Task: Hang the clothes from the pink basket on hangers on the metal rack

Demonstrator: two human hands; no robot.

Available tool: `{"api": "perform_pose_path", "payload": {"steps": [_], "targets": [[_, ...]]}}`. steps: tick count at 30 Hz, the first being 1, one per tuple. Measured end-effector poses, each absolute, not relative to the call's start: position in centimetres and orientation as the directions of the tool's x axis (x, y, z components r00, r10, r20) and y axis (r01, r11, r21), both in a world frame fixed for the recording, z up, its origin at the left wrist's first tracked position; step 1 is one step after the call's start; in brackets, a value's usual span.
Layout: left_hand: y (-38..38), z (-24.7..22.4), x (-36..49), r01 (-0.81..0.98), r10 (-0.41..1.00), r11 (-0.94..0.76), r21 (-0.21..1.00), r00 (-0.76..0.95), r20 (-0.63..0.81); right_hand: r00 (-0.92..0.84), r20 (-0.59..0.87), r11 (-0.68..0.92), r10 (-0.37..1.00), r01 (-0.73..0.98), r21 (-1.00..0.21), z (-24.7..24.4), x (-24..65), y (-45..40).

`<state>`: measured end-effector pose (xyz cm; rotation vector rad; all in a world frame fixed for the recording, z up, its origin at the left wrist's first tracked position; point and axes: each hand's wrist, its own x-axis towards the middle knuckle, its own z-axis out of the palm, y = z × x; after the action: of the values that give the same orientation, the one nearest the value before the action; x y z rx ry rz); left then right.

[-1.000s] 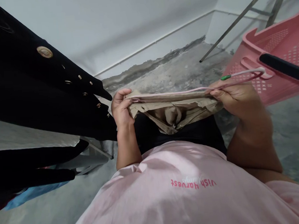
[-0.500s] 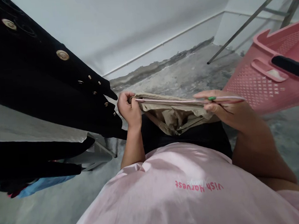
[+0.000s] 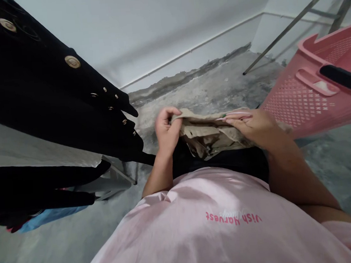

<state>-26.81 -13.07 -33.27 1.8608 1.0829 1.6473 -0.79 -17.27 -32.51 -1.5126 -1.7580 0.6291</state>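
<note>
A beige cloth garment [image 3: 206, 133] is stretched between my two hands above my lap, its opening turned toward me. My left hand [image 3: 167, 128] is closed on the garment's left edge, thumb and fingers pinched together. At the right, my right hand [image 3: 251, 123] pinches a thin pinkish cord [image 3: 238, 113] with a small green piece near its tip. That tip lies against the garment's upper edge, and the same hand also rests on the cloth there.
Black garments with gold buttons [image 3: 72, 62] hang at the left, close to my left hand. A pink perforated basket [image 3: 301, 96] stands at the right. Behind it are metal legs [image 3: 283, 28]. Blue cloth [image 3: 52, 217] lies low at the left.
My left hand has moved right, closer to my right hand, and the garment is slacker. The cord has shifted left, its long stretch along the opening no longer showing.
</note>
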Motion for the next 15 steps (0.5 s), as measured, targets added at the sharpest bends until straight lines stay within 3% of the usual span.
{"api": "perform_pose_path", "payload": {"steps": [2,4,8,15], "targets": [[-13.2,-33.0,-27.1,0.316,0.76,-0.65,0.691,0.271,0.591,0.069,0.302,0.215,0.951,0.555,-0.804,-32.1,-0.4,-17.5],[-12.8,-33.1,-27.5,0.356,0.724,-0.689,0.631,0.374,0.58,0.176,0.448,0.31,0.877,0.505,-0.805,-31.6,0.1,-17.7],[-11.5,-35.2,-27.7,0.45,0.769,-0.624,0.638,0.21,0.604,0.223,0.615,0.454,0.756,0.497,-0.739,-31.2,0.8,-17.8],[-8.6,-40.9,-27.5,0.444,0.872,-0.416,0.794,-0.053,0.486,0.326,0.649,0.495,0.687,0.444,-0.747,-31.3,0.8,-18.1]]}}
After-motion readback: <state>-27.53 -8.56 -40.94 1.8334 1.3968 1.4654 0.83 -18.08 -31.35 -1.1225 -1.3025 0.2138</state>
